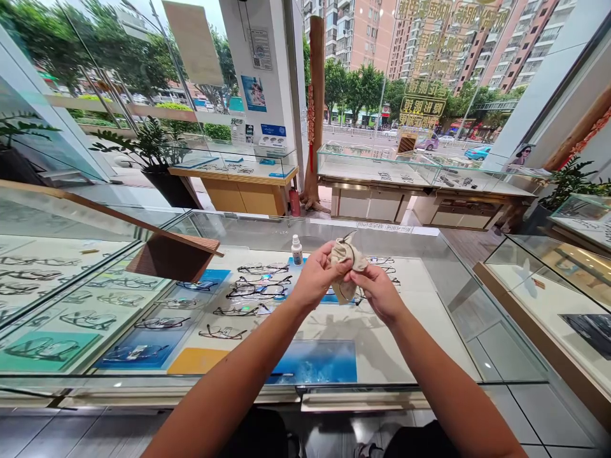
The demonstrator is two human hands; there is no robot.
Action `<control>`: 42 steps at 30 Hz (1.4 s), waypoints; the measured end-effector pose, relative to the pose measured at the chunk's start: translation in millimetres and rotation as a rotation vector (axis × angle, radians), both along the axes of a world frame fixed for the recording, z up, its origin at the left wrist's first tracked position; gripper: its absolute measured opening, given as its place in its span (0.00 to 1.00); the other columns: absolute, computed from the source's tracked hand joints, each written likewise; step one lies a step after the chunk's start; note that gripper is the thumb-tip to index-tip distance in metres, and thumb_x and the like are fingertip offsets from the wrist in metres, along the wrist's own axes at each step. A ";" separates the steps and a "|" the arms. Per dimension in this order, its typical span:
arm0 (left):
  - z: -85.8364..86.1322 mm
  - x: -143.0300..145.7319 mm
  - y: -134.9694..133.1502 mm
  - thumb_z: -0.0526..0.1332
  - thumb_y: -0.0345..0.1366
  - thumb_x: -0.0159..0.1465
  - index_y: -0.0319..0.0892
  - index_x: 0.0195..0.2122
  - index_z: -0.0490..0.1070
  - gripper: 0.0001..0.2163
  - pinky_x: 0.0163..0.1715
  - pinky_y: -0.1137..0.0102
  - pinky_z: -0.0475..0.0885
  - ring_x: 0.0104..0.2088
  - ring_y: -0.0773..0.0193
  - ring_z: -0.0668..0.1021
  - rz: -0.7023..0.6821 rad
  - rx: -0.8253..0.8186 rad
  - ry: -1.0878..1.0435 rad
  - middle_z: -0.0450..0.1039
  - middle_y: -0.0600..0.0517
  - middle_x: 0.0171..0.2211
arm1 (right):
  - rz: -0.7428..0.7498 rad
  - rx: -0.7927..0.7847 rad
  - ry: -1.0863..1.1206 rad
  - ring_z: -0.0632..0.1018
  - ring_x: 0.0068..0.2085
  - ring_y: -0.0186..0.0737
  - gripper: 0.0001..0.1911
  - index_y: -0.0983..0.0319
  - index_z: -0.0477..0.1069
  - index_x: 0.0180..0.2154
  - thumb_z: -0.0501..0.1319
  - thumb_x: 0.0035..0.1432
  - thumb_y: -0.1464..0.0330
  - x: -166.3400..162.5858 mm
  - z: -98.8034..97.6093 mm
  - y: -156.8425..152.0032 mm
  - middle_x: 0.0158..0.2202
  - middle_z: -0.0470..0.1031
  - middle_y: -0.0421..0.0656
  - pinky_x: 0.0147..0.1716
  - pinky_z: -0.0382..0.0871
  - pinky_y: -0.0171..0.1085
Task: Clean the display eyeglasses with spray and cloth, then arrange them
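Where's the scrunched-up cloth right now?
In the head view, the beige cloth is just right of centre, held by the left hand and right hand above the glass display case, right of the white bottle.

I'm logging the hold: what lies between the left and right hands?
In the head view, a bunched beige cloth, gripped by the left hand and the right hand, with a thin dark strip showing on top.

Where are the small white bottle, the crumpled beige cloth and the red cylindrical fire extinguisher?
Small white bottle [296,252], head view: its body.
Crumpled beige cloth [341,252], head view: upper folds.
Red fire extinguisher [294,203], head view: its body.
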State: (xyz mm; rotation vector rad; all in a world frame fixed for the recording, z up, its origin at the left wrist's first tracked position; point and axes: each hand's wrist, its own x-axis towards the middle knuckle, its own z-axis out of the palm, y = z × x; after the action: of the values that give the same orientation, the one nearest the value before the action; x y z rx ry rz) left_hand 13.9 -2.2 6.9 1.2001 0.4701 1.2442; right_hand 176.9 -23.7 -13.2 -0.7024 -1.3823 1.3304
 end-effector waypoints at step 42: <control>-33.5 25.2 -27.7 0.70 0.54 0.63 0.44 0.39 0.80 0.17 0.29 0.70 0.59 0.28 0.63 0.72 -0.332 0.559 0.964 0.74 0.53 0.28 | -0.241 0.041 0.271 0.80 0.51 0.45 0.12 0.56 0.77 0.35 0.68 0.62 0.54 43.7 12.4 25.0 0.45 0.81 0.45 0.56 0.73 0.46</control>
State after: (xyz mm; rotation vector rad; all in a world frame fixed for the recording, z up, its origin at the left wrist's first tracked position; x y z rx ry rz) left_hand 39.1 -30.0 -26.6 2.2543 0.5896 0.4379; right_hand 220.7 1.2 -0.8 -0.6148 -1.0693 1.1550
